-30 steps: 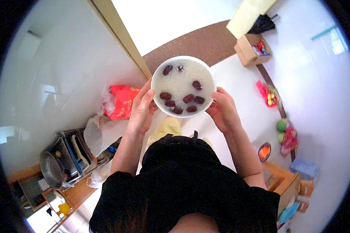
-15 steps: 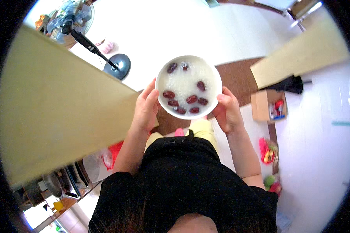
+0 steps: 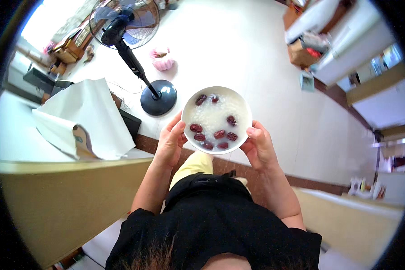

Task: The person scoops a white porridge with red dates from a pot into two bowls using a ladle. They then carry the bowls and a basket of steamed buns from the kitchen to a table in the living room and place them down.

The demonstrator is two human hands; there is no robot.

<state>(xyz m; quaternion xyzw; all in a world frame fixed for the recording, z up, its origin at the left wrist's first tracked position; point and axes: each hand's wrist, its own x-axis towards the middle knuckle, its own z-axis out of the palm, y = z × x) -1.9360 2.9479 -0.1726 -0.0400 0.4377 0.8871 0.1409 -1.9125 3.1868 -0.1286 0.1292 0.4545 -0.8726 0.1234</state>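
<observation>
In front of my body I carry a white bowl (image 3: pixel 217 114) of pale, grainy, watery porridge with several dark red dates in it. My left hand (image 3: pixel 170 143) grips the bowl's left side, thumb up near the rim and fingers curled beneath. My right hand (image 3: pixel 259 145) grips the opposite side in the same way, thumb against the rim. The bowl looks level.
A black standing fan (image 3: pixel 159 97) stands ahead-left on the tiled floor (image 3: pixel 238 54), beside a pink fluffy object (image 3: pixel 162 60). A white sheet (image 3: pixel 85 117) covers the left ledge. Cream door-frame edges (image 3: pixel 72 198) flank me. Cluttered shelves (image 3: pixel 369 85) line the right.
I have moved forward into the doorway: the fan has come closer and more of the room ahead shows. The bowl stays in both hands, sitting a little lower in the picture.
</observation>
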